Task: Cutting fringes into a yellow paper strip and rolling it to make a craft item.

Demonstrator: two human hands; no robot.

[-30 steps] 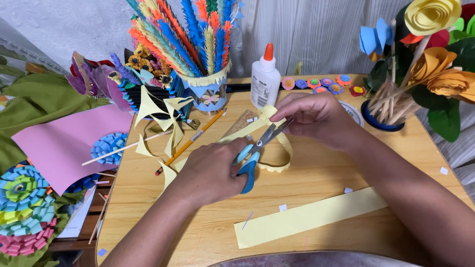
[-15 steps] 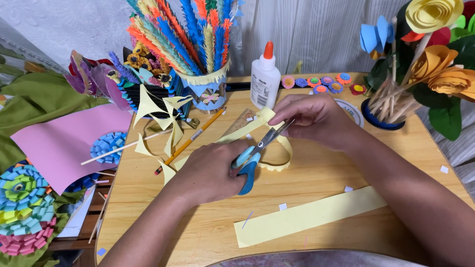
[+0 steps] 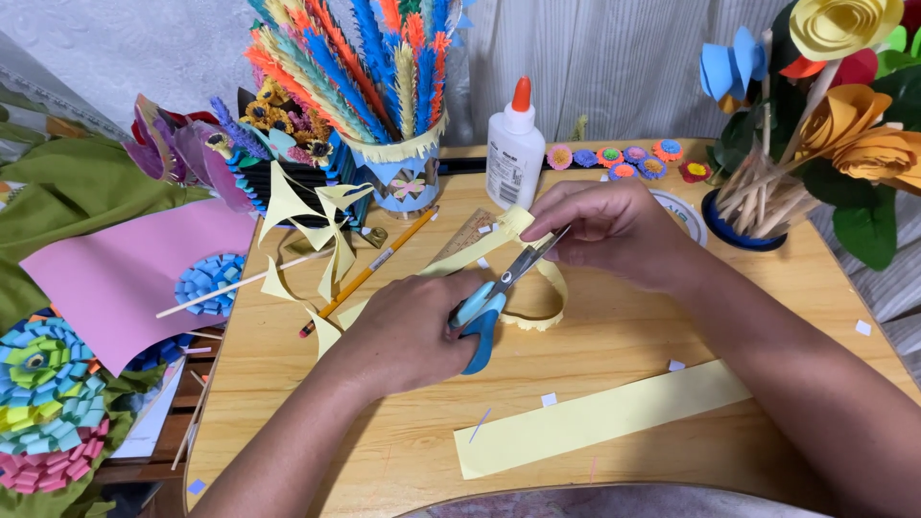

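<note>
My left hand [image 3: 408, 331] has a tight grip on blue-handled scissors [image 3: 499, 293]. My right hand [image 3: 614, 235] pinches a long yellow paper strip [image 3: 537, 288] above the wooden surface [image 3: 767, 307].

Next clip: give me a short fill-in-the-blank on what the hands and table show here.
1. The left hand holds scissors with ____ handles.
2. The right hand pinches a ____ paper strip.
3. The glue bottle has an ____ cap.
4. A pencil lies on the ____ table.

Missing words: blue; yellow; orange; wooden
</note>
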